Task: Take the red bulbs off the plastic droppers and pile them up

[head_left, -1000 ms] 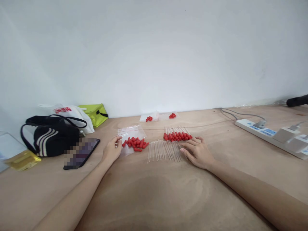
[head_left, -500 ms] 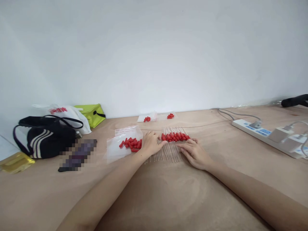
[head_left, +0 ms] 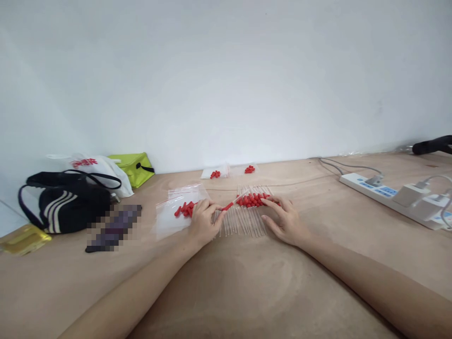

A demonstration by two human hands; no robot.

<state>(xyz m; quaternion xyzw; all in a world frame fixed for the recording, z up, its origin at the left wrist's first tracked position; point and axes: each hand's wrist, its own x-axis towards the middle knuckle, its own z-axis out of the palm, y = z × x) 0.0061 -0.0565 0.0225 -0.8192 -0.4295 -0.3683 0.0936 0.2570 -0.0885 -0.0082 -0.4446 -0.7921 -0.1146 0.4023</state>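
Observation:
My left hand [head_left: 205,221] pinches a dropper [head_left: 228,206] by its red rubber bulb, and its thin clear tube slants up to the right. Beside it lies a row of droppers with red bulbs [head_left: 251,200], their clear tubes pointing toward the wall. Bare clear tubes [head_left: 252,223] lie side by side in front of that row. My right hand [head_left: 287,222] rests at the row's right end, thumb apart from the fingers, fingertips touching the bulbs. Loose red bulbs [head_left: 185,209] sit on a clear zip bag [head_left: 165,225] left of my left hand, which partly covers them.
Two small bags with red bulbs [head_left: 215,174] [head_left: 250,169] lie near the wall. A white power strip [head_left: 367,187] with plugged-in chargers is on the right. On the left stand a black bag [head_left: 76,202], a white bag [head_left: 122,181] and a green bag [head_left: 136,172].
My left hand has moved left and toward me, lifting one dropper by its bulb at an angle. My right hand's fingers have shifted onto the right end of the row, with the thumb spread away.

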